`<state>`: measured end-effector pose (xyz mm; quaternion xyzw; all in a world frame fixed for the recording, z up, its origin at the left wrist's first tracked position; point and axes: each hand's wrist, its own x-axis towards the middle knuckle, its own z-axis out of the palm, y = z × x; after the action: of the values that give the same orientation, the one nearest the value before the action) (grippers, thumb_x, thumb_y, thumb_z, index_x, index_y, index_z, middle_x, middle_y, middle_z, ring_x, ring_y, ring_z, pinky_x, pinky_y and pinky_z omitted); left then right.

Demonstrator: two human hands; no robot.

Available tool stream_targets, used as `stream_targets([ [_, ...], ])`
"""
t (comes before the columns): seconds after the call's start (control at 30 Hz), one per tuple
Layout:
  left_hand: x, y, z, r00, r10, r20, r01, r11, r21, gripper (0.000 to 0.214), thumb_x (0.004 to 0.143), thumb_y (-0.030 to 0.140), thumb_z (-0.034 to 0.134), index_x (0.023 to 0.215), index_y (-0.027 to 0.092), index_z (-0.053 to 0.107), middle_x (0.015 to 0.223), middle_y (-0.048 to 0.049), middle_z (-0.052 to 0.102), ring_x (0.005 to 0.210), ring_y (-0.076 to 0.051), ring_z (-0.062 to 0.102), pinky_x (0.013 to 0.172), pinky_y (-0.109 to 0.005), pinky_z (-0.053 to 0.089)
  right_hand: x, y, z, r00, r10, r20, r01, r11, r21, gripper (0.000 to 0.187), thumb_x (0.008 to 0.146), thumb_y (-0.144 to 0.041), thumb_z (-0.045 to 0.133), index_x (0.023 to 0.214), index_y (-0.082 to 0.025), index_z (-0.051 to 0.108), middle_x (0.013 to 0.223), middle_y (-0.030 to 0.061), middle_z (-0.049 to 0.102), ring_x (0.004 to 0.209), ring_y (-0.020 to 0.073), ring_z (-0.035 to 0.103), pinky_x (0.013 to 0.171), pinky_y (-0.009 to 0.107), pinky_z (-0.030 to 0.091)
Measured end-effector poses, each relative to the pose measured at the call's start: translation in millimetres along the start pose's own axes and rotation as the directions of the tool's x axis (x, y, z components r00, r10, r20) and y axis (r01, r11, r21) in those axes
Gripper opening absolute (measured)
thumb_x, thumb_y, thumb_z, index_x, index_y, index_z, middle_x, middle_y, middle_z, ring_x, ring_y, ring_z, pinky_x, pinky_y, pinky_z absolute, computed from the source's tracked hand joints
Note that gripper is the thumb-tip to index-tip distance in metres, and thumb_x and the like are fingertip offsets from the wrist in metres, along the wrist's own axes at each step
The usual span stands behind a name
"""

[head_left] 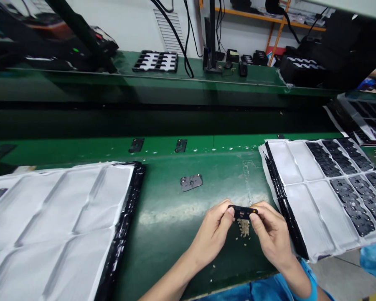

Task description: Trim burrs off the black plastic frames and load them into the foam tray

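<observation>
A small black flat plastic part (pixel 242 212) with a yellow-orange spot is held up over the bench, tilted on edge. My left hand (pixel 213 229) pinches one end of it between thumb and fingers. At its other end, the thumb and fingers of my right hand (pixel 271 235) are closed on it too. Just below lies a small heap of tiny tan pieces (pixel 244 228), with a few scattered around. Another dark flat part (pixel 191 182) rests on the green bench (pixel 166 234), apart from both hands.
On the right, a white-lined tray (pixel 293 161) carries rows of dark parts (pixel 352 205). A second white-lined tray (pixel 81 209) sits at left. More parts (pixel 136 145) lie on the green strip behind. Cables (pixel 175 33) hang above the back shelf, where a black-and-white tray (pixel 156 61) stands.
</observation>
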<state>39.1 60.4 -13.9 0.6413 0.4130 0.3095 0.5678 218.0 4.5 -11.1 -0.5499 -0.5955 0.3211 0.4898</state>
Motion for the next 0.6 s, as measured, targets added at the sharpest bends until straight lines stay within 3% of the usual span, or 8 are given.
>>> stream_targets([
  [0.6, -5.7, -4.3, 4.7, 0.996, -0.072, 0.046, 0.080, 0.980, -0.184, 0.045, 0.108, 0.055, 0.034, 0.081, 0.021, 0.048, 0.074, 0.0036, 0.042, 0.066, -0.015, 0.039, 0.065, -0.026, 0.039, 1.1, 3.4, 2.4, 0.999, -0.019, 0.027, 0.019, 1.000, 0.008, 0.021, 0.106, -0.020, 0.055, 0.099, -0.020, 0.075, 0.090, 0.0066, 0.068, 0.082, 0.0207, 0.065, 0.074, 0.031, 0.054],
])
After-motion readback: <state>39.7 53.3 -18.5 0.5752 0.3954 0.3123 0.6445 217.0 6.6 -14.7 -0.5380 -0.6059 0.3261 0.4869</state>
